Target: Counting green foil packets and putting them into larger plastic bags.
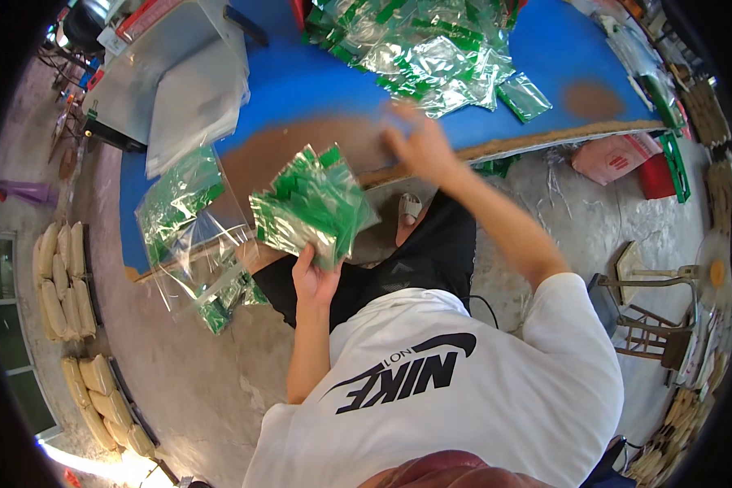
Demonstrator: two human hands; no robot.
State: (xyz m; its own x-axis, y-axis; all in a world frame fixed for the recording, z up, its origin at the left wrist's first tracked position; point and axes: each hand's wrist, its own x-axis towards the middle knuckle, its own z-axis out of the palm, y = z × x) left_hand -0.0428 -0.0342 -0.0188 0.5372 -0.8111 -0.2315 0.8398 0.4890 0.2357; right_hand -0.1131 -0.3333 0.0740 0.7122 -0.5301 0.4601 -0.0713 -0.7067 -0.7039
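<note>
Fingers (pixel 304 259) of our left hand (pixel 317 284) curl closed around the near end of a fanned stack of green packets (pixel 307 205) beside a clear bag (pixel 189 213), while our right hand (pixel 424 148) (too blurred for us to tell its opening or grip) hovers by the front edge of the blue table (pixel 297 93), near the packet pile (pixel 427 61).

Pkts (pixel 305 211) grn/silver; tabletop (pixel 561 45) blue w/ brn patches (pixel 594 99); shirt (pixel 537 398) wht, blk print (pixel 407 381).

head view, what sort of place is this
Likely a small workshop or packing room: a heap of shiny green-and-clear plastic packets lies on a worn blue tabletop, and plump tan sacks are stacked at the left.
</note>
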